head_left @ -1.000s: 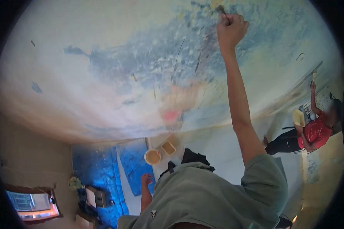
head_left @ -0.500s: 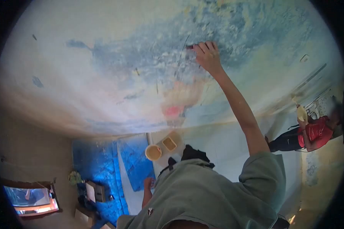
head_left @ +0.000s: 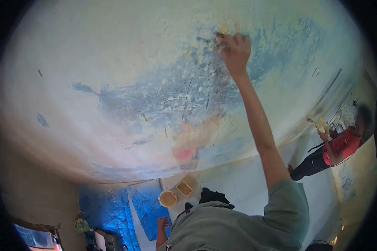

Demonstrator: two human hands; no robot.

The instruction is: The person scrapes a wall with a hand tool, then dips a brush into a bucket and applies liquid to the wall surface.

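My right hand (head_left: pixel 237 50) is raised high against the wall (head_left: pixel 125 54), its fingers pinched around a small dark scraper-like tool (head_left: pixel 219 36); motion blurs its exact shape. The tool meets the upper edge of a rough blue-grey patch (head_left: pixel 155 94), where the surface is flaky and mottled. A pale yellowish spot (head_left: pixel 224 27) shows just above the fingers. Low at my side hangs my left hand (head_left: pixel 163 222), small in view, its fingers loosely bent and apart, with nothing visible in them. It is over the blue sheet (head_left: pixel 104 205) on the floor, touching nothing I can see.
A round bucket (head_left: pixel 168 199) and a rectangular tub (head_left: pixel 184 188), both with tan contents, stand on the floor near my feet. At the right, another person in a red shirt (head_left: pixel 343 146) holds a yellowish item (head_left: pixel 322 125). Boxes (head_left: pixel 104 240) lie at lower left.
My right hand has moved up the wall with the tool, from the middle of the blue-grey patch to its upper edge. My view has tilted upward. My left hand still hangs low.
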